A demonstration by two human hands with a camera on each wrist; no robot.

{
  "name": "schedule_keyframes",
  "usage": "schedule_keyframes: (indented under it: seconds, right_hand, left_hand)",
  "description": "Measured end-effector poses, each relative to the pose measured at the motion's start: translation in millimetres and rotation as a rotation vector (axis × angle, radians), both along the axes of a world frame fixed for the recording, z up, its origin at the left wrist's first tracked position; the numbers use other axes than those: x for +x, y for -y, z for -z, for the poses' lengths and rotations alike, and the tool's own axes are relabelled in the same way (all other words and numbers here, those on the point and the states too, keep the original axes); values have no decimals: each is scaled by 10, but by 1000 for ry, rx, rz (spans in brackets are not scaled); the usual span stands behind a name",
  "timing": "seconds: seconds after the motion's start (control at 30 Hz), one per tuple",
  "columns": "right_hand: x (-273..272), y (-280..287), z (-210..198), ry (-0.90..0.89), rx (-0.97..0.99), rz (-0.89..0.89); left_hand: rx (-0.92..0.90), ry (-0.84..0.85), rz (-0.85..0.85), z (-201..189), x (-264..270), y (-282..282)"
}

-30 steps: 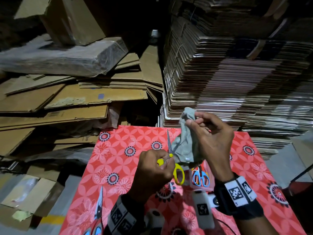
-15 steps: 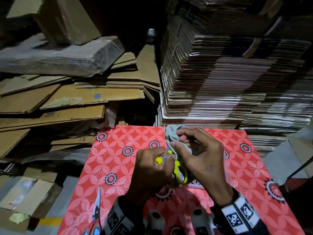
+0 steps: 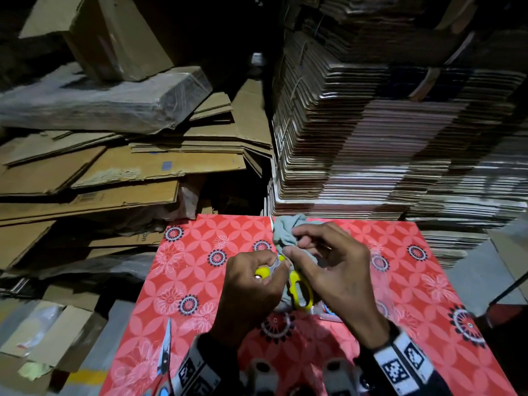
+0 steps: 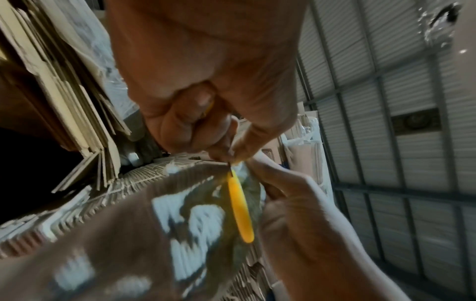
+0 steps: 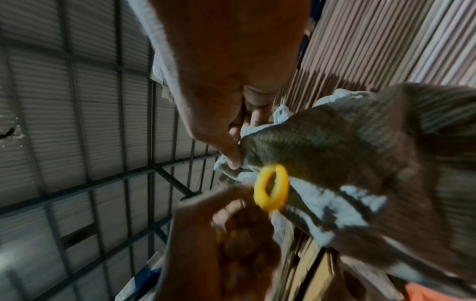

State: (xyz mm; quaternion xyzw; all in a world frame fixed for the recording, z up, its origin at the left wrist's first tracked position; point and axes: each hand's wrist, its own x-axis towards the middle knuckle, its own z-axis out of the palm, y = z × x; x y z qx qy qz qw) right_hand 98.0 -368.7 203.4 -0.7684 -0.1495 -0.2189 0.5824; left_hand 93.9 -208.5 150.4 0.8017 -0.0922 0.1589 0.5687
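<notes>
The left hand [image 3: 251, 284] is curled tight round one handle of the yellow-handled scissors [image 3: 300, 290]. The other handle loop juts out unheld in the gap between the two hands. The right hand [image 3: 340, 270] pinches a grey cloth [image 3: 283, 232] with thumb and fingertips, bunching it round the blade end just ahead of the left knuckles. Both hands hold their things in the air above the red patterned tabletop [image 3: 200, 252]. The blades themselves are hidden inside the cloth, so it cannot be told whether they are closed.

That hidden edge looks like the main hazard. With one loop free, nothing keeps the blades together, and a pull of the cloth could swing them apart against the right fingertips pressing through thin fabric. A fold could also catch at the pivot, and a tug to free it might jerk the scissors out of the left hand's one-handle grip. They would then drop onto the tabletop directly under the hands.

A second pair of scissors [image 3: 165, 352] lies on the tabletop to the outer side of the left wrist, its point aimed away from the person. A left forearm lowered carelessly could likely meet that blade.
</notes>
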Motion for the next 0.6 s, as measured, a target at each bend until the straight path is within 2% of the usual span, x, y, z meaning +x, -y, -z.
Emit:
schedule_keyframes:
  seconds: [0.13, 0.33, 0.5, 0.6]
  right_hand:
    - [154, 65, 59, -17, 8, 89]
    - [374, 171, 85, -101, 146, 249]
    - [322, 245, 205, -198, 79, 216]
    - [248, 275, 249, -272, 27, 188]
  left_hand:
    - [82, 4, 47, -45, -27, 22]
    - [-22, -76, 83, 90, 7, 15]
    - [-343, -276, 180, 10, 20, -11]
    - [-462, -353, 208, -61, 28, -9]
